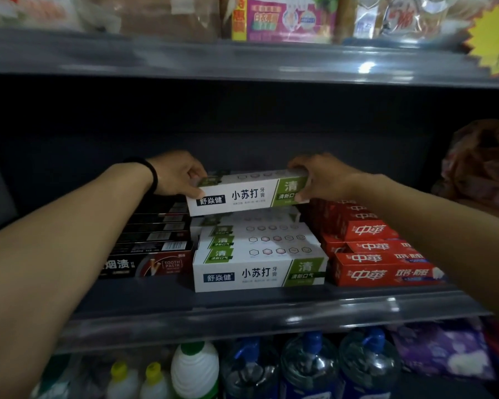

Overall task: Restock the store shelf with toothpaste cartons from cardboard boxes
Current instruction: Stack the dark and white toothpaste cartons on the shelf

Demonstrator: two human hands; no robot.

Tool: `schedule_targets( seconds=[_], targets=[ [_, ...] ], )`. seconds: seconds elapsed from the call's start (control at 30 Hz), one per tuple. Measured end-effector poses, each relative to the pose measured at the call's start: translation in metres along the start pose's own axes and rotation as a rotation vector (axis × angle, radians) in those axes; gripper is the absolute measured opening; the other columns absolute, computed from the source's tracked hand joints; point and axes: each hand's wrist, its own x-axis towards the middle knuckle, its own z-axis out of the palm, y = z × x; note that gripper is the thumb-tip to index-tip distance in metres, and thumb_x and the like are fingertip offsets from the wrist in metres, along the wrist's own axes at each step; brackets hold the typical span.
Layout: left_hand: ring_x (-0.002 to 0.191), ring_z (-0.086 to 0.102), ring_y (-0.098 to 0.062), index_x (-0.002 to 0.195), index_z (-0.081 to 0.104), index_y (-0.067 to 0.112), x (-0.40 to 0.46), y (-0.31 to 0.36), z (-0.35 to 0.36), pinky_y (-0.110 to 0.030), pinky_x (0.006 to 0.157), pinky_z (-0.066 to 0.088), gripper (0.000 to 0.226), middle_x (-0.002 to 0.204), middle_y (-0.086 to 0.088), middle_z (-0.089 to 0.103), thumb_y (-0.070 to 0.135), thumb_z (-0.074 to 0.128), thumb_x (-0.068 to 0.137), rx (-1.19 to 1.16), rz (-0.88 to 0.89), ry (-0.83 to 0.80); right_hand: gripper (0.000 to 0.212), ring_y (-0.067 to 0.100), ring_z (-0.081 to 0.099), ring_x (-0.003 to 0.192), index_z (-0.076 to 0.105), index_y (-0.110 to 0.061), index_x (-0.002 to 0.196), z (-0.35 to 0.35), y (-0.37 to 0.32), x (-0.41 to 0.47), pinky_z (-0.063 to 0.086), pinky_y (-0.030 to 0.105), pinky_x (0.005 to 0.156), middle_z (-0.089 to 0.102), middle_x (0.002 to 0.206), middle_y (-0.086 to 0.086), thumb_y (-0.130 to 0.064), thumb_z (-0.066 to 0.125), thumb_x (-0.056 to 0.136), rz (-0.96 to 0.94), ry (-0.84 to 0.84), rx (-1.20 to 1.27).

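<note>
I hold a white and green toothpaste carton [242, 194] by both ends, above the back of a row of the same cartons. My left hand [179, 175] grips its left end and my right hand [314, 175] grips its right end. Beneath it, several white and green cartons [257, 254] lie in a row on the dark middle shelf [242, 300]. Black toothpaste cartons [156, 243] lie in a row to the left. Red cartons [378, 254] are stacked on the right.
The shelf above [213, 59] carries pink and clear packets and a yellow price star [493, 44]. The shelf below holds white bottles [195, 370], blue-capped clear bottles [308, 367] and a purple packet [441, 349]. A dark bag [481, 165] sits at the right.
</note>
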Motion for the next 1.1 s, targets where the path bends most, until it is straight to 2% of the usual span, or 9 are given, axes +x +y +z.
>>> schedule_targets(
  seconds=[0.1, 0.2, 0.33, 0.43, 0.57, 0.7, 0.8, 0.93, 1.1],
  targets=[
    [0.104, 0.056, -0.019, 0.125, 0.057, 0.009, 0.01, -0.002, 0.001, -0.026, 0.086, 0.042, 0.045, 0.117, -0.006, 0.061, 0.023, 0.07, 0.084, 0.036, 0.002, 0.016, 0.041, 0.015, 0.059, 0.101, 0.06, -0.017, 0.118, -0.003, 0.008, 0.014, 0.042, 0.026, 0.081, 0.062, 0.108, -0.004, -0.017, 0.076, 0.08, -0.013, -0.017, 0.029],
    [0.108, 0.057, -0.025, 0.122, 0.06, 0.006, 0.022, -0.002, 0.006, -0.031, 0.088, 0.044, 0.04, 0.119, -0.011, 0.062, 0.021, 0.068, 0.086, 0.048, 0.022, 0.037, 0.042, 0.014, 0.06, 0.098, 0.063, -0.011, 0.118, 0.002, 0.017, 0.028, 0.042, 0.024, 0.08, 0.065, 0.108, 0.0, -0.015, 0.077, 0.079, -0.023, 0.024, 0.018],
    [0.106, 0.056, -0.022, 0.122, 0.061, 0.005, 0.04, -0.006, 0.019, -0.026, 0.082, 0.042, 0.037, 0.12, -0.009, 0.061, 0.017, 0.066, 0.087, 0.077, 0.027, 0.064, 0.039, 0.018, 0.059, 0.096, 0.068, -0.008, 0.112, 0.022, 0.03, 0.048, 0.038, 0.024, 0.076, 0.065, 0.102, 0.004, -0.017, 0.079, 0.076, -0.053, 0.061, -0.061],
    [0.095, 0.058, -0.022, 0.113, 0.066, 0.005, 0.055, -0.015, 0.031, -0.024, 0.069, 0.041, 0.028, 0.11, -0.011, 0.065, 0.017, 0.067, 0.087, 0.118, 0.035, 0.041, 0.039, 0.018, 0.058, 0.095, 0.068, -0.008, 0.113, 0.04, 0.038, 0.06, 0.038, 0.024, 0.075, 0.063, 0.1, 0.003, -0.018, 0.078, 0.077, -0.054, 0.043, -0.096],
    [0.079, 0.054, -0.019, 0.095, 0.068, 0.001, 0.071, -0.022, 0.049, -0.024, 0.059, 0.036, 0.019, 0.081, -0.003, 0.059, 0.019, 0.067, 0.087, 0.168, 0.057, 0.003, 0.042, 0.021, 0.06, 0.098, 0.066, -0.008, 0.118, 0.058, 0.048, 0.071, 0.05, 0.035, 0.086, 0.066, 0.11, 0.008, -0.02, 0.077, 0.079, -0.012, -0.01, -0.147],
    [0.059, 0.041, -0.011, 0.062, 0.05, 0.014, 0.084, -0.023, 0.058, -0.022, 0.05, 0.028, 0.03, 0.063, 0.005, 0.042, 0.017, 0.065, 0.088, 0.203, 0.058, 0.028, 0.042, 0.021, 0.059, 0.1, 0.066, -0.011, 0.119, 0.068, 0.055, 0.078, 0.05, 0.04, 0.089, 0.064, 0.113, 0.007, -0.023, 0.076, 0.079, 0.007, -0.035, -0.16],
    [0.067, 0.051, -0.02, 0.067, 0.056, 0.006, 0.091, -0.027, 0.062, -0.026, 0.057, 0.037, 0.025, 0.067, 0.0, 0.047, 0.018, 0.065, 0.087, 0.245, 0.061, 0.051, 0.041, 0.022, 0.058, 0.102, 0.066, -0.012, 0.119, 0.071, 0.059, 0.082, 0.05, 0.039, 0.089, 0.063, 0.114, 0.008, -0.024, 0.075, 0.081, 0.009, -0.033, -0.184],
    [0.09, 0.055, -0.028, 0.076, 0.061, 0.001, 0.097, -0.032, 0.065, -0.037, 0.08, 0.047, 0.023, 0.094, -0.012, 0.055, 0.02, 0.064, 0.087, 0.304, 0.101, 0.095, 0.039, 0.022, 0.055, 0.102, 0.067, -0.014, 0.117, 0.073, 0.061, 0.086, 0.049, 0.037, 0.087, 0.06, 0.113, 0.008, -0.027, 0.075, 0.081, 0.004, -0.012, -0.201],
    [0.085, 0.057, -0.026, 0.088, 0.066, -0.001, 0.102, -0.034, 0.07, -0.028, 0.07, 0.043, 0.023, 0.09, -0.011, 0.06, 0.022, 0.064, 0.088, 0.261, 0.063, 0.097, 0.038, 0.022, 0.057, 0.102, 0.065, -0.013, 0.118, 0.075, 0.062, 0.088, 0.049, 0.035, 0.086, 0.061, 0.115, 0.007, -0.024, 0.073, 0.082, 0.032, -0.006, -0.216]
  ],
)
